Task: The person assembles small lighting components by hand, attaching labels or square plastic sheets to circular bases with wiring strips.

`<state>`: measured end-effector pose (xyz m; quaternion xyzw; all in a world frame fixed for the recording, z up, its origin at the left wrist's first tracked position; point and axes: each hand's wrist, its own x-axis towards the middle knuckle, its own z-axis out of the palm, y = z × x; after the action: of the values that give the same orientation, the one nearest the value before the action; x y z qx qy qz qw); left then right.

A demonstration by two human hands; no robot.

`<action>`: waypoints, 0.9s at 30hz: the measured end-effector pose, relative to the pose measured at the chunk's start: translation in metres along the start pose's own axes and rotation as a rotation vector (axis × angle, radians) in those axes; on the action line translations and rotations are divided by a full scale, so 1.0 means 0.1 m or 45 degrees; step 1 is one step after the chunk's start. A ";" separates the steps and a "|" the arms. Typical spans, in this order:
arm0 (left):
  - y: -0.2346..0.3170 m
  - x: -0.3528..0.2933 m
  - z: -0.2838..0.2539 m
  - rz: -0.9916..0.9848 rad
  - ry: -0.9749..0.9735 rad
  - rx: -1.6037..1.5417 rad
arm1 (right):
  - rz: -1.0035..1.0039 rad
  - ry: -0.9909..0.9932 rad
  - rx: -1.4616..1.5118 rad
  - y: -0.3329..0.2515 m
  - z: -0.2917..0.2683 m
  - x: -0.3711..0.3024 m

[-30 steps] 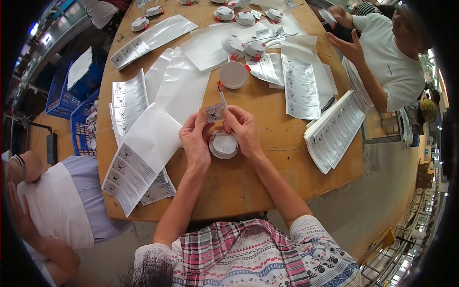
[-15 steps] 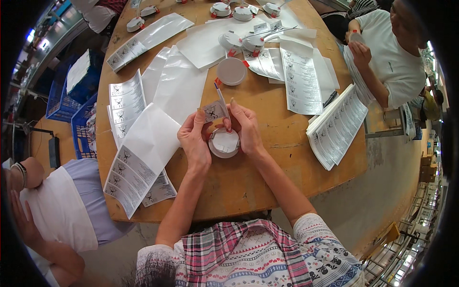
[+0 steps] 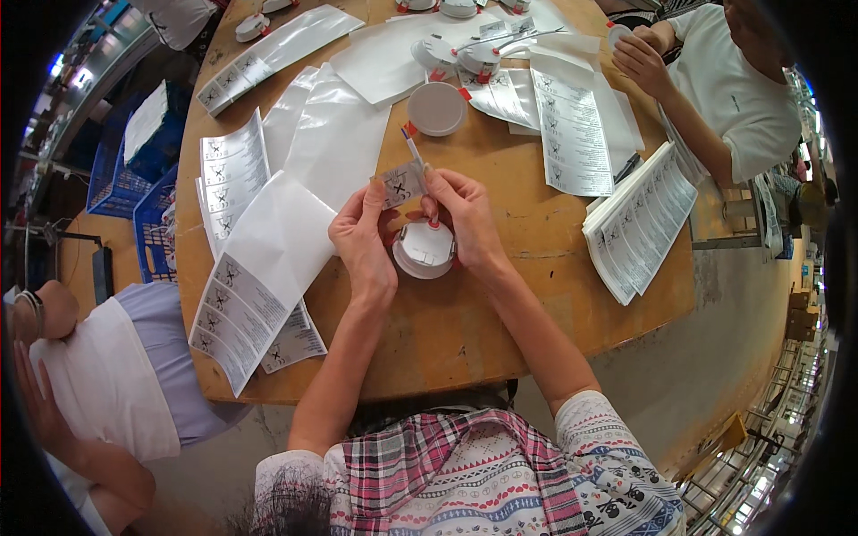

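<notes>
Person seated at a round wooden table (image 3: 447, 330), both forearms coming up from the lower edge. Left hand (image 3: 362, 243) and right hand (image 3: 466, 221) meet over a round white fixture (image 3: 424, 250) with red clips that lies on the table just in front of them. Between the two hands a small printed label (image 3: 399, 185) is held up above the fixture: left-hand fingers (image 3: 374, 198) pinch its left edge, right-hand fingers (image 3: 436, 183) pinch its right edge, thumbs pressed to the front. A thin pen-like stick (image 3: 411, 147) with a red and blue tip pokes up behind the label; cannot tell which hand grips it. The right palm touches the fixture's right rim, the left palm sits just beside its left rim.

Left of the hands: a large white backing sheet (image 3: 268, 259) with printed labels along its lower edge, overhanging the table edge. Clear plastic bags (image 3: 335, 134) lie above it. Behind the hands, a second round white disc (image 3: 436, 108) with red clips, well apart. To the right, a stack of printed leaflets (image 3: 639, 219) near the table edge, and more leaflets (image 3: 570, 134) flat beside it. More white fixtures (image 3: 451, 52) at the far side. Another person's hand (image 3: 642, 62) rests at the upper right; a third person (image 3: 107, 384) sits at lower left. Blue crates (image 3: 134, 179) stand on the floor to the left.
</notes>
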<state>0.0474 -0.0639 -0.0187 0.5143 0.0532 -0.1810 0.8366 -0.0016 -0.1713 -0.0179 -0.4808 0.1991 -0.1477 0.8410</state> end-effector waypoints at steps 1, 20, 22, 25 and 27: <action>0.01 0.00 0.01 0.000 0.004 0.000 | 0.023 0.009 0.024 -0.02 0.00 0.00; 0.06 0.04 0.00 0.159 -0.186 0.323 | -0.058 -0.028 -0.077 0.04 -0.02 0.00; 0.05 0.06 -0.03 0.158 -0.203 0.239 | -0.013 0.002 -0.075 0.02 0.01 -0.02; 0.04 0.07 -0.05 0.142 -0.197 0.218 | 0.036 -0.024 -0.120 -0.01 0.01 -0.04; 0.03 0.08 -0.05 0.172 -0.217 0.261 | 0.034 -0.015 -0.113 -0.05 0.03 -0.06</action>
<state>0.0563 -0.0607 -0.0204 0.5821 -0.0716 -0.1717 0.7915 -0.0059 -0.1689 -0.0111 -0.5160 0.2068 -0.1247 0.8218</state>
